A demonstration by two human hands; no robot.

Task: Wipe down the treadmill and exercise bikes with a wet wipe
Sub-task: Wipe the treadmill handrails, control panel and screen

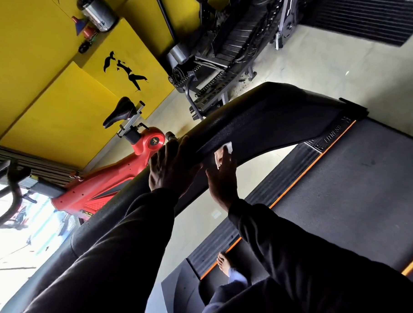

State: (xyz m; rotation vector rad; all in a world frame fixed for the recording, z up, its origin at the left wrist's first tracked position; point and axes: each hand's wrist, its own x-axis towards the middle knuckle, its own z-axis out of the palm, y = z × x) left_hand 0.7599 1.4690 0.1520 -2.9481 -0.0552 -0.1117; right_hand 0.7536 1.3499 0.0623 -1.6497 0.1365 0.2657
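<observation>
The view is tilted. A black curved treadmill side arm (265, 120) arches from lower left to upper right over the treadmill belt (348, 183). My left hand (170, 167) rests flat on top of the arm with fingers spread. My right hand (221, 177) presses a white wet wipe (224, 152) against the arm's inner lower edge with straight fingers. A red exercise bike (121, 174) with a black saddle (119, 111) stands behind the arm on the left.
A yellow wall (56, 103) runs across the back. A dark stair-climber machine (222, 49) stands on the pale floor beyond the treadmill. My bare foot (225, 263) stands on the treadmill's side rail (262, 215). Bright daylight comes in at lower left.
</observation>
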